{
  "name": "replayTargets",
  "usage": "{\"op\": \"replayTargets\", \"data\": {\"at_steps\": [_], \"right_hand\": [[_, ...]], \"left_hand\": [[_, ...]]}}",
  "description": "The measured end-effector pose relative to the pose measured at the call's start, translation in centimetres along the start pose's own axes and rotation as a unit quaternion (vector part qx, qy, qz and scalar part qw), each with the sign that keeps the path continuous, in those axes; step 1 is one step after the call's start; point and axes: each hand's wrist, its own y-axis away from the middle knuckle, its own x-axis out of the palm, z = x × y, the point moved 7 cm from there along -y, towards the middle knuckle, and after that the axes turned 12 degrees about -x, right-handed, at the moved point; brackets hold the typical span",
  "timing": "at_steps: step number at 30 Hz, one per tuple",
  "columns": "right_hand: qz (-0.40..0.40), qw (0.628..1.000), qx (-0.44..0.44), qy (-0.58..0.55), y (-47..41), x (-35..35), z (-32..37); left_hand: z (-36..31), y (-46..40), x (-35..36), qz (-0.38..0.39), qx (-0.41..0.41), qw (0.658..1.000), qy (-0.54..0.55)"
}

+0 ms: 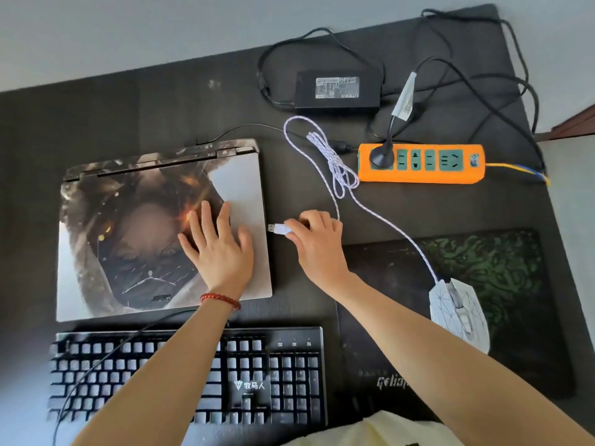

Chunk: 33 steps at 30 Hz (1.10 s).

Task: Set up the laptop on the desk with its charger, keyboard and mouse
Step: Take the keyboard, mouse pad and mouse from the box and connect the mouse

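The closed laptop [128, 226], its lid covered by a dark picture, lies left of centre on the black desk. My left hand [215, 243] rests flat on the lid with fingers spread. My right hand [318, 243] pinches the mouse's USB plug [279, 229], whose metal tip points at the laptop's right edge, a small gap away. The white braided cable [335, 169] loops back and runs to the white mouse [460, 313] on the green mouse pad [502, 284]. The black keyboard [193, 375] lies in front of the laptop. The charger brick [338, 91] sits at the back.
An orange power strip [421, 163] with a black plug in its left socket lies right of the laptop. Black cables coil around the charger and along the back right of the desk mat [161, 111]. A thin black cable crosses the keyboard.
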Motion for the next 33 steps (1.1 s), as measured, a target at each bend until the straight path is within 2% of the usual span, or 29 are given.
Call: {"op": "replayTargets", "data": {"at_steps": [5, 17, 24, 33], "right_hand": [[0.011, 1.0, -0.003, -0.014, 0.9, 0.6, -0.2], [-0.034, 0.997, 0.055, -0.038, 0.8, 0.6, -0.7], [-0.027, 0.996, 0.086, -0.017, 0.4, 0.9, -0.9], [-0.001, 0.999, 0.045, 0.002, -0.4, 0.9, -0.8]], "left_hand": [[-1.2, 0.0, 0.1, -0.027, -0.072, 0.996, 0.036], [-1.2, 0.2, 0.4, -0.061, -0.089, 0.994, 0.026], [-1.1, 0.2, 0.4, -0.071, -0.09, 0.993, 0.032], [-1.2, 0.3, 0.3, -0.072, -0.089, 0.993, 0.034]]}}
